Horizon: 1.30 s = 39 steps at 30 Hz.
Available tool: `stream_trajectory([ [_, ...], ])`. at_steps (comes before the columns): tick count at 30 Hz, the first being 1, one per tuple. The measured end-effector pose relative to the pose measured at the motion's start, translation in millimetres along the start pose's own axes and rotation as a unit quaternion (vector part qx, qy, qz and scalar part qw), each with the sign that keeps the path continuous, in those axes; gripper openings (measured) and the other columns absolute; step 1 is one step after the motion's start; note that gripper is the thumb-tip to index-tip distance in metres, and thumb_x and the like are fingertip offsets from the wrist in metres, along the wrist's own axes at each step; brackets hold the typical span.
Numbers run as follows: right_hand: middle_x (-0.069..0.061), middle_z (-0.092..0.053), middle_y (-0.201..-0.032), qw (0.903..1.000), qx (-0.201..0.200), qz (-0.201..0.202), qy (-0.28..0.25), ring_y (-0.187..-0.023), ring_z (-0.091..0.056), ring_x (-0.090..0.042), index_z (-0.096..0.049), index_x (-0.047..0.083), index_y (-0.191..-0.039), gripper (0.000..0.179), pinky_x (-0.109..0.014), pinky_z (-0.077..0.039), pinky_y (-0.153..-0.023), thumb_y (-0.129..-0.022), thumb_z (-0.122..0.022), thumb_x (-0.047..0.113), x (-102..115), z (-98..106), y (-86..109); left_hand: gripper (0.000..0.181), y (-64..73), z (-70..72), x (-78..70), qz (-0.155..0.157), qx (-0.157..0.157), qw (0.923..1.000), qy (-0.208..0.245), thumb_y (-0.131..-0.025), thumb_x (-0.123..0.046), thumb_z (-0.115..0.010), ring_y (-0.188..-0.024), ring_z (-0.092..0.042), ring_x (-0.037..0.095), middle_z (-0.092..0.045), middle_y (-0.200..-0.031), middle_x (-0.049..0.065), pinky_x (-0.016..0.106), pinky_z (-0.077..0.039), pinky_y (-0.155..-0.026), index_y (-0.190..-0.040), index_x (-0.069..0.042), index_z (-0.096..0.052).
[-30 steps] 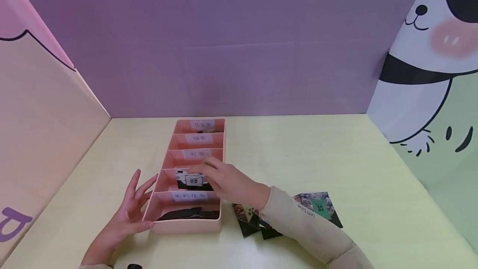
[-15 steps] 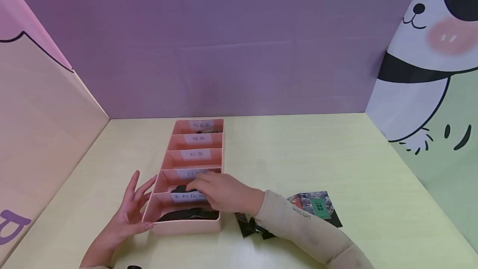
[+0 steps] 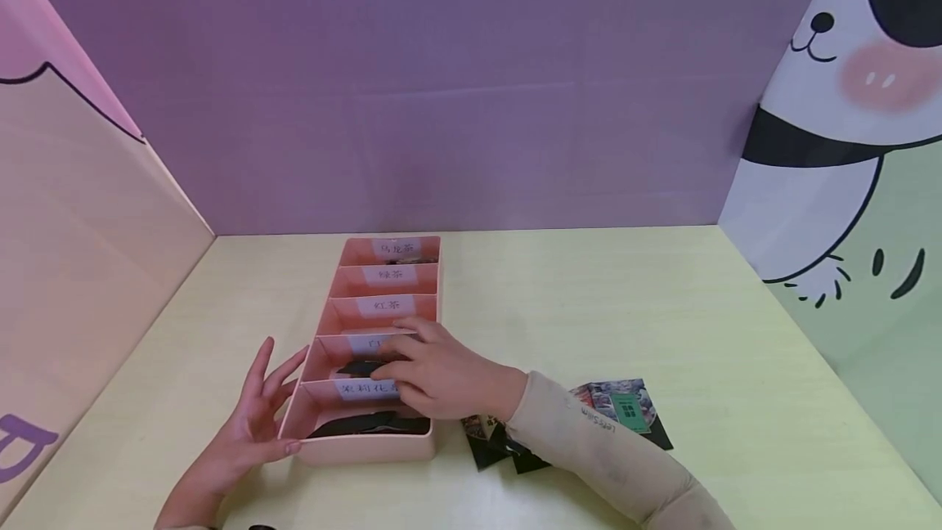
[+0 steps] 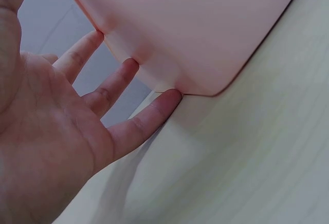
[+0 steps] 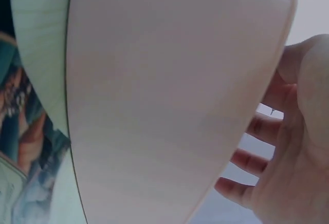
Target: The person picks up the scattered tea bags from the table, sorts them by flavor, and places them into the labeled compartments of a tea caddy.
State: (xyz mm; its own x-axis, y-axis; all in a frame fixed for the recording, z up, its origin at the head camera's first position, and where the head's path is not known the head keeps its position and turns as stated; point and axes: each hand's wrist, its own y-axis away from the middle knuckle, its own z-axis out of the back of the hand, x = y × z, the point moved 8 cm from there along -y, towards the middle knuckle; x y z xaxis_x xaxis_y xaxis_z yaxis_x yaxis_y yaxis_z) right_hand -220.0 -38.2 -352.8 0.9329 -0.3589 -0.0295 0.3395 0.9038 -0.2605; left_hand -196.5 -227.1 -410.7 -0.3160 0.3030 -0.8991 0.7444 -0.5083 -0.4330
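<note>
A long pink divided box (image 3: 368, 450) with paper labels in its compartments stands on the table. My left hand (image 3: 253, 424) has its fingers spread, fingertips touching the box's left side and thumb at the front corner; the left wrist view shows the fingertips (image 4: 134, 66) on the pink wall. Over the second compartment from the front is my right hand (image 3: 449, 370), fingers spread and reaching in past the right wall. A black packet (image 3: 358, 368) lies in that compartment beneath the fingertips, partly hidden. The right wrist view mostly shows the box's outer wall (image 5: 164, 90).
Dark packets (image 3: 371, 424) lie in the front compartment, and another dark item (image 3: 412, 261) is in the rearmost one. To the right, several printed packets (image 3: 625, 407) overlap on the table, partly behind the right sleeve (image 3: 589, 440). A purple wall (image 3: 471, 145) closes off the back.
The printed packet under my right hand went from upright to low in the second compartment. My right hand moved down toward me, then its fingers spread. The left hand stayed put.
</note>
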Motion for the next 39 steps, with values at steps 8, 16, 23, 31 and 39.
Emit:
stream_trajectory([
  [8, -0.006, -0.051, -0.142, 0.9994, 0.028, -0.019, -0.003, -0.138, -0.033, -0.033, -0.065, 0.02, -0.134, 0.035, -0.046, -0.024, -0.114, -0.103, -0.048, 0.023, -5.1, 4.9, 6.8, 0.122, -0.7, 1.4, -0.4, -0.016, 0.008, 0.9998, -0.003, -0.077, 0.027, -0.059, -0.139, -0.035, 0.012, -0.023, -0.163, -0.004, 0.026, -0.039, -0.104, -0.157, -0.02, 0.02],
  [16, -0.007, -0.051, -0.144, 0.999, 0.029, -0.033, 0.0, -0.136, -0.034, -0.032, -0.061, 0.016, -0.137, 0.036, -0.048, -0.024, -0.114, -0.102, -0.052, 0.026, -10.5, 15.5, 24.1, 0.123, 0.7, 1.3, 1.9, -0.021, 0.013, 0.9996, -0.009, -0.074, 0.031, -0.056, -0.14, -0.034, 0.013, -0.021, -0.163, -0.002, 0.026, -0.04, -0.103, -0.156, -0.019, 0.022],
  [23, -0.009, -0.049, -0.142, 0.9974, 0.024, -0.068, 0.009, -0.138, -0.032, -0.036, -0.057, 0.017, -0.137, 0.04, -0.052, -0.027, -0.111, -0.101, -0.056, 0.033, -28.0, 21.9, 64.3, 0.123, 0.5, 1.3, 2.0, -0.031, 0.018, 0.9993, -0.013, -0.074, 0.031, -0.055, -0.14, -0.034, 0.013, -0.021, -0.163, -0.001, 0.026, -0.041, -0.102, -0.156, -0.018, 0.021],
  [31, -0.015, -0.049, -0.14, 0.9922, 0.013, -0.124, -0.004, -0.134, -0.035, -0.042, -0.056, 0.012, -0.136, 0.043, -0.059, -0.028, -0.107, -0.097, -0.065, 0.028, -56.6, 24.6, 120.8, 0.122, 2.9, 2.0, -0.2, -0.031, 0.014, 0.9993, -0.012, -0.074, 0.032, -0.055, -0.14, -0.035, 0.012, -0.021, -0.163, -0.002, 0.026, -0.042, -0.101, -0.157, -0.019, 0.02],
  [39, -0.018, -0.053, -0.136, 0.9828, 0.017, -0.184, -0.004, -0.13, -0.04, -0.045, -0.061, 0.011, -0.13, 0.043, -0.062, -0.031, -0.103, -0.091, -0.072, 0.024, -81.1, 23.3, 176.5, 0.121, 1.8, 0.1, -1.1, -0.022, 0.012, 0.9997, -0.002, -0.077, 0.03, -0.055, -0.139, -0.035, 0.011, -0.021, -0.163, -0.003, 0.028, -0.043, -0.101, -0.156, -0.02, 0.021],
])
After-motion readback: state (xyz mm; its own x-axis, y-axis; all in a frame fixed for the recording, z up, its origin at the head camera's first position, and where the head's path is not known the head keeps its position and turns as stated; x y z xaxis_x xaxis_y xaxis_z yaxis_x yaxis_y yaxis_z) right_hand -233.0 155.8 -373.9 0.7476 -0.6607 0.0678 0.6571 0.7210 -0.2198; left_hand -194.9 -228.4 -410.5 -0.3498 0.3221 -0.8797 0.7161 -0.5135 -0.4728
